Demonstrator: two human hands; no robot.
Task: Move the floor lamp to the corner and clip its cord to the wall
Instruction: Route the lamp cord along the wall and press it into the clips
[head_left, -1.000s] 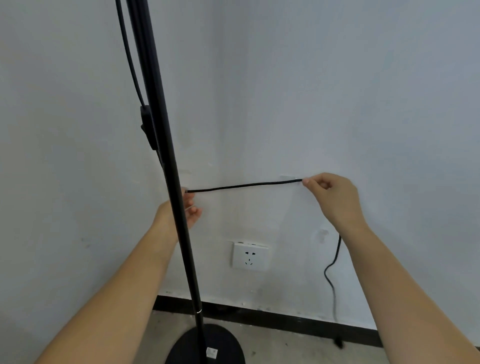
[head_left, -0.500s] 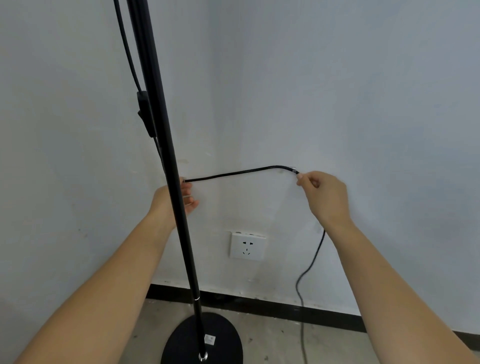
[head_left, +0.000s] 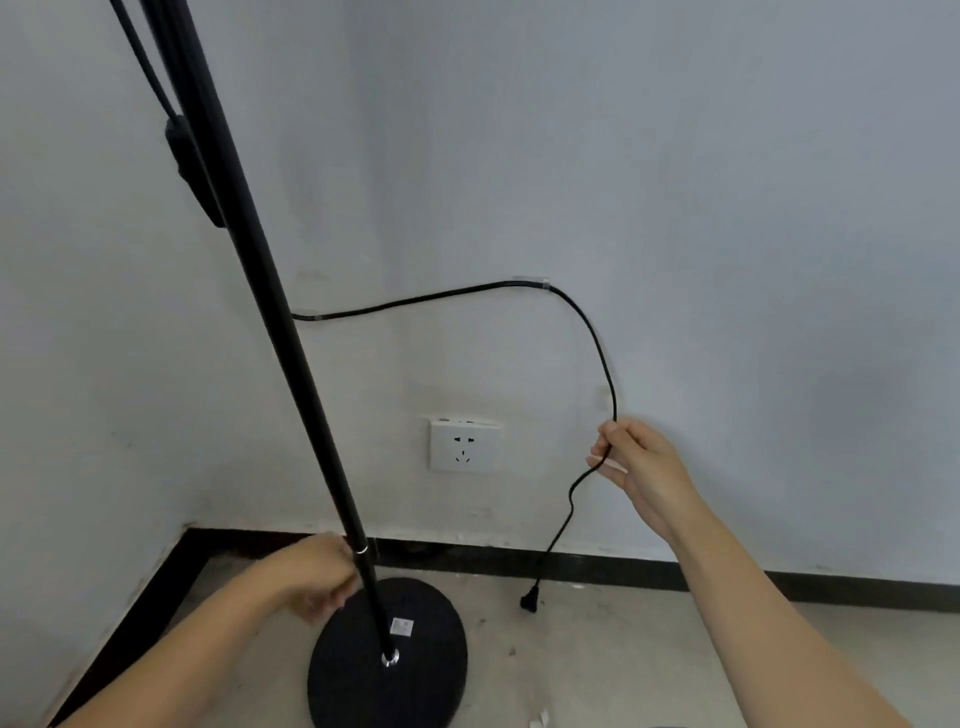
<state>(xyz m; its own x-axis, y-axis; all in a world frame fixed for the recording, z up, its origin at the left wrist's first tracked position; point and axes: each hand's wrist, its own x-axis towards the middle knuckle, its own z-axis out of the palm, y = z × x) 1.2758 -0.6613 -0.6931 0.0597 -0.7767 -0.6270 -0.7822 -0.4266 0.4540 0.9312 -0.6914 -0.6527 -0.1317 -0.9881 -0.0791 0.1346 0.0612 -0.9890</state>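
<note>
The black floor lamp stands in the room corner, its pole (head_left: 291, 332) rising from a round base (head_left: 415, 675) on the floor. The black cord (head_left: 431, 297) runs along the wall through two clear clips, one beside the pole (head_left: 311, 314) and one further right (head_left: 531, 282). From there it hangs down to its plug (head_left: 530, 603) just above the floor. My right hand (head_left: 639, 467) pinches the hanging cord below the right clip. My left hand (head_left: 322, 577) is low beside the pole, fingers curled, partly hidden by the pole.
A white wall socket (head_left: 464, 446) sits on the wall between the pole and the hanging cord. A black skirting board (head_left: 727, 577) runs along the floor edge. Small white scraps (head_left: 540, 719) lie on the concrete floor by the base.
Both hands left the clipped stretch of cord. My right hand slid down the hanging cord; my left hand dropped down beside the lower pole. The cord stays held on the wall by the clips.
</note>
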